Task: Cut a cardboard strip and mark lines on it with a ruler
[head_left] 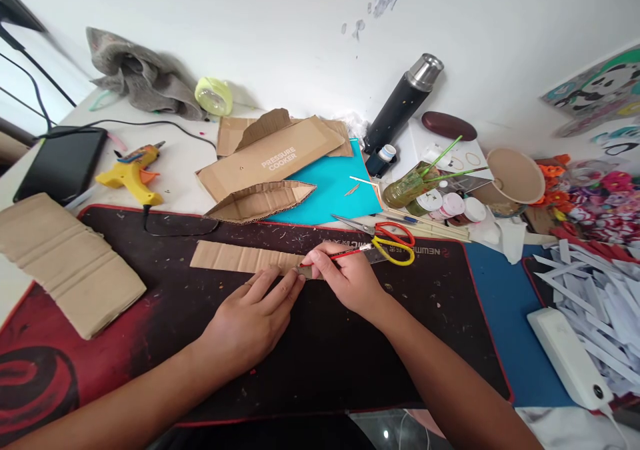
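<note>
A narrow cardboard strip lies on the dark desk mat. My left hand rests with its fingers stretched out over the strip's right part and a greyish flat piece beside it, possibly a ruler. My right hand is closed around a red pencil, its tip near my left fingertips. Scissors with red and yellow handles lie just beyond my right hand. Behind the strip stands a boat-shaped cardboard piece.
A yellow glue gun and a cardboard sheet lie at the left. Behind are more cardboard, a black flask and a jar. Paper strips and a white device are at the right.
</note>
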A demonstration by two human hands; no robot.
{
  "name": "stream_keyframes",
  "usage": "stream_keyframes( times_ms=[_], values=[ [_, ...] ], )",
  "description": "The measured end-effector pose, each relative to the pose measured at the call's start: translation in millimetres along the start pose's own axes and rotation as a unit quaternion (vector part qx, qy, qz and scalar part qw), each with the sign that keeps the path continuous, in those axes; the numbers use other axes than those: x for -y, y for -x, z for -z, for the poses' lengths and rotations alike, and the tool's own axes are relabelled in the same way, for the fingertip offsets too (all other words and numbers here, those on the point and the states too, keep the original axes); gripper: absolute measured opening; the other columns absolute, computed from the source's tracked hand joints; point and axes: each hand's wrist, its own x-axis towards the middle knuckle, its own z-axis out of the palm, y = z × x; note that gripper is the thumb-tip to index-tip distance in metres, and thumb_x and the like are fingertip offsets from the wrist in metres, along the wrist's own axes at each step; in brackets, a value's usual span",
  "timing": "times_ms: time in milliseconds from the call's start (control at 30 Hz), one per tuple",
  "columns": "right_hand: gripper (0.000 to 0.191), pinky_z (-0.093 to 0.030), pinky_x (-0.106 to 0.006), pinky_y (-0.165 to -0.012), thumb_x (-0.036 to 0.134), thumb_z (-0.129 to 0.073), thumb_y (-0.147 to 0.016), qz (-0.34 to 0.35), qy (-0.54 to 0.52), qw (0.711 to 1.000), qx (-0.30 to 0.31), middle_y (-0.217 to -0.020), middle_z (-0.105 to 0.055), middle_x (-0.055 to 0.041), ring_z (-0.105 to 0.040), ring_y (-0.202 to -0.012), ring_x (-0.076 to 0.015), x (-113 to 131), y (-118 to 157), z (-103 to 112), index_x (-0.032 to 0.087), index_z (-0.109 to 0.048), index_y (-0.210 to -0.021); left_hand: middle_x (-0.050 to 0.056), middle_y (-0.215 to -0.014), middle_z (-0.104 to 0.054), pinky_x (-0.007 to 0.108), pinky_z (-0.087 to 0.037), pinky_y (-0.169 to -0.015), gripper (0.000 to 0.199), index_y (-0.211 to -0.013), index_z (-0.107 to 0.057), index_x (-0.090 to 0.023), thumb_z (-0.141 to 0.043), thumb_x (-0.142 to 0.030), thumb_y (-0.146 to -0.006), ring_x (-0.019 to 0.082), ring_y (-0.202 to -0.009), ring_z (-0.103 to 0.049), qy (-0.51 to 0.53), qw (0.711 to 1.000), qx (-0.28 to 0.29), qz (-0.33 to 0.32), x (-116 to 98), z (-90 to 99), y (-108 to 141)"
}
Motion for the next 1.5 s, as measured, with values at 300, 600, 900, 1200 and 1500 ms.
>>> stream_keyframes(
  times_ms=[300,600,900,1200,1500],
  values=[
    [0.038,-0.056,-0.031,-0.077,0.043,-0.052,-0.114,0.012,0.035,0.999,0.004,-0.08,-0.076,-0.0021,-0.073,-0.078,-0.0187,3.6,-1.1,-0.3,0.024,-0.074,-0.09,0.007,-0.137,-0.08,0.038,-0.057,-0.102,0.041,-0.14,-0.076,-0.014,-0.052,-0.016,-0.107,0.028,-0.124,-0.069,-0.01,1.0,-0.008,-0.002,-0.3,3.7,-3.2],
    [0.035,-0.054,-0.035,-0.082,0.036,-0.052,-0.115,0.085,0.12,0.989,0.011,-0.084,-0.079,-0.0034,-0.074,-0.084,-0.0218,0.5,-1.6,2.4,0.025,-0.07,-0.087,0.006,-0.137,-0.08,0.039,-0.057,-0.101,0.04,-0.14,-0.075,-0.014,-0.05,-0.019,-0.11,0.028,-0.126,-0.069,-0.013,1.0,-0.009,-0.005,0.0,1.2,-1.0],
    [0.039,-0.052,-0.036,-0.083,0.037,-0.05,-0.117,0.107,0.169,0.98,0.013,-0.083,-0.079,-0.0046,-0.073,-0.085,-0.0232,-4.6,0.3,15.4,0.025,-0.071,-0.086,0.008,-0.137,-0.08,0.039,-0.06,-0.102,0.04,-0.141,-0.075,-0.016,-0.054,-0.018,-0.107,0.029,-0.127,-0.071,-0.014,1.0,0.007,-0.013,1.8,2.5,-0.5],
    [0.04,-0.051,-0.036,-0.082,0.035,-0.051,-0.116,0.084,0.169,0.982,-0.001,-0.079,-0.075,-0.0029,-0.071,-0.082,-0.0219,-7.3,5.1,31.6,0.025,-0.065,-0.079,0.007,-0.138,-0.079,0.038,-0.057,-0.106,0.04,-0.141,-0.075,-0.018,-0.054,-0.017,-0.107,0.028,-0.127,-0.071,-0.008,1.0,0.01,-0.009,1.3,2.9,-0.4],
    [0.039,-0.056,-0.034,-0.078,0.041,-0.05,-0.116,0.041,0.112,0.993,-0.023,-0.079,-0.076,-0.0016,-0.075,-0.08,-0.0208,-9.2,10.4,38.0,0.025,-0.076,-0.093,0.009,-0.139,-0.079,0.037,-0.057,-0.104,0.044,-0.148,-0.071,-0.018,-0.055,-0.019,-0.108,0.028,-0.13,-0.07,0.012,1.0,0.015,-0.002,2.5,2.8,0.1]
  ],
)
